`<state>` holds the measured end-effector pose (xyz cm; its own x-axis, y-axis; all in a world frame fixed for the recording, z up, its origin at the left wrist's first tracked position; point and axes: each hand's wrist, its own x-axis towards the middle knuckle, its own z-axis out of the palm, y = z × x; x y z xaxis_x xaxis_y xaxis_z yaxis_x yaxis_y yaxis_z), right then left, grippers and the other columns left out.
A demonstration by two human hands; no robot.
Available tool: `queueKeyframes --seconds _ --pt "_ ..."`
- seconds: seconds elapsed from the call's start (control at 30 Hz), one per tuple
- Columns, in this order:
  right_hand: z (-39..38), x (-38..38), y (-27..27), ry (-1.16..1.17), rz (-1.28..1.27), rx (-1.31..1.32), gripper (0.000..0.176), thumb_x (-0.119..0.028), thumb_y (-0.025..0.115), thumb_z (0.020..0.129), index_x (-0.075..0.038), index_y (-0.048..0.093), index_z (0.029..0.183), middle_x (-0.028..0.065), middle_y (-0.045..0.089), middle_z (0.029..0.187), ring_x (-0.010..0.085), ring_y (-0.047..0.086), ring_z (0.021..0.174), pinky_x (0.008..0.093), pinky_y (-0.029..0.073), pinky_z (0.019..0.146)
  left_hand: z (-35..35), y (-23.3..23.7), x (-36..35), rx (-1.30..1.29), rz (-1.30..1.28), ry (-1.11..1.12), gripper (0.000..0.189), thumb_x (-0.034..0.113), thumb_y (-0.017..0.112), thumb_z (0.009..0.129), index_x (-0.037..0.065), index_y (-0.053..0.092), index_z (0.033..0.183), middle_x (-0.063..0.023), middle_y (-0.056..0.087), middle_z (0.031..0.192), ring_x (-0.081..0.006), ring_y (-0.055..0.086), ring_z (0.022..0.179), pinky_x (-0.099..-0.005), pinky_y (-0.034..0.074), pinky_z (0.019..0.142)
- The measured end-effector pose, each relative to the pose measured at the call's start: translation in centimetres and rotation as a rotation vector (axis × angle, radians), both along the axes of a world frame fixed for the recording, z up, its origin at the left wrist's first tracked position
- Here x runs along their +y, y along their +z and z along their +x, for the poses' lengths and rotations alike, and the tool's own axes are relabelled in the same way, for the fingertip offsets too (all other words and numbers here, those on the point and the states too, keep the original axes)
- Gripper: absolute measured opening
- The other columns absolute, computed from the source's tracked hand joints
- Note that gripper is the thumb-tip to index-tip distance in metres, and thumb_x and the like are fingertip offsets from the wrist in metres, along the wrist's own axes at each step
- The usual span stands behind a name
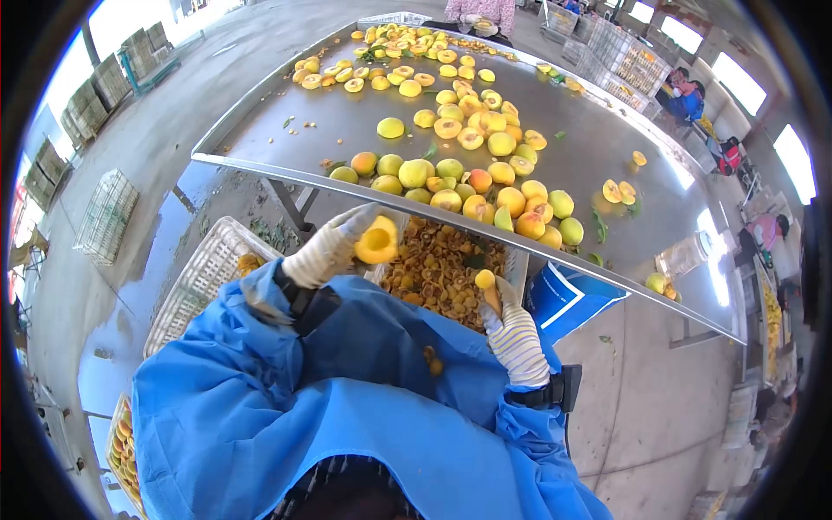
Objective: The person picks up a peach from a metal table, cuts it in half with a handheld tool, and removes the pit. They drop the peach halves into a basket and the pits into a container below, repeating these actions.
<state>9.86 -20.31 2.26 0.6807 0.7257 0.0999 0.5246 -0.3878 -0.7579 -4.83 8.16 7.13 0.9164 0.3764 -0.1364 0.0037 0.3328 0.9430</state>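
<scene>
My left hand, in a striped glove, is closed around a hollowed peach half with its cut side showing. In my gloved right hand a small pitting spoon is gripped upright; a round yellow bit covers its tip. Between and below my hands, a crate holds many brown-orange pits and scraps. Whole and halved peaches lie along the near edge of the metal table, just beyond my hands. The spoon's head is hidden by the yellow bit.
To my left stands a white crate, and a filled crate is lower down. A blue box sits under the table's right side. A clear plastic container lies on the table. Another person stands across it.
</scene>
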Motion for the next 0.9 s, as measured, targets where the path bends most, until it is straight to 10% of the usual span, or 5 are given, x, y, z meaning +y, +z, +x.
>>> queueKeyframes --seconds 0.13,0.23,0.37,0.5,0.9 --pt "0.2 -0.5 0.1 0.062 0.043 -0.101 0.052 -0.014 0.058 0.091 -0.006 0.043 0.140 0.0237 0.061 0.109 0.0388 0.062 0.090 0.0410 0.050 0.078 -7.3 -0.3 6.4 0.179 0.479 0.126 0.043 0.041 0.051 0.100 0.003 0.061 0.119 -0.0043 0.065 0.100 -0.0115 0.060 0.089 -0.0261 0.050 0.079" --pt "0.3 -0.6 0.7 0.042 -0.015 -0.146 0.049 -0.017 0.057 0.093 -0.007 0.044 0.139 0.0238 0.064 0.102 0.0396 0.063 0.082 0.0414 0.051 0.073 -12.4 -0.1 9.3 0.854 1.246 -0.086 0.040 0.031 0.063 0.090 0.010 0.063 0.124 -0.0172 0.067 0.111 -0.0345 0.064 0.100 -0.0385 0.050 0.086" --pt "1.0 0.3 0.9 -0.021 -0.092 -0.185 0.042 -0.037 0.056 0.096 -0.005 0.058 0.122 0.0239 0.066 0.087 0.0411 0.063 0.075 0.0431 0.051 0.066 -14.5 -2.0 11.9 0.727 1.470 -0.080 0.042 0.026 0.068 0.085 0.014 0.063 0.125 -0.0157 0.069 0.105 -0.0336 0.065 0.097 -0.0366 0.049 0.087" --pt "3.5 1.8 3.9 0.028 -0.493 -0.307 0.059 -0.063 0.055 0.088 -0.005 0.062 0.090 0.0185 0.065 0.070 0.0367 0.065 0.068 0.0429 0.050 0.057 -5.4 2.6 11.0 0.586 1.358 -0.116 0.040 0.026 0.068 0.085 0.011 0.063 0.122 -0.0174 0.067 0.106 -0.0345 0.065 0.088 -0.0373 0.052 0.080" --pt "8.5 5.0 2.5 0.204 -0.403 -0.343 0.042 -0.049 0.060 0.089 -0.008 0.064 0.101 0.0150 0.067 0.079 0.0337 0.066 0.068 0.0422 0.051 0.057 33.6 0.6 10.8 0.030 1.583 -0.159 0.069 0.039 0.067 0.083 0.007 0.046 0.140 -0.0192 0.041 0.146 -0.0378 0.043 0.131 -0.0428 0.037 0.108"
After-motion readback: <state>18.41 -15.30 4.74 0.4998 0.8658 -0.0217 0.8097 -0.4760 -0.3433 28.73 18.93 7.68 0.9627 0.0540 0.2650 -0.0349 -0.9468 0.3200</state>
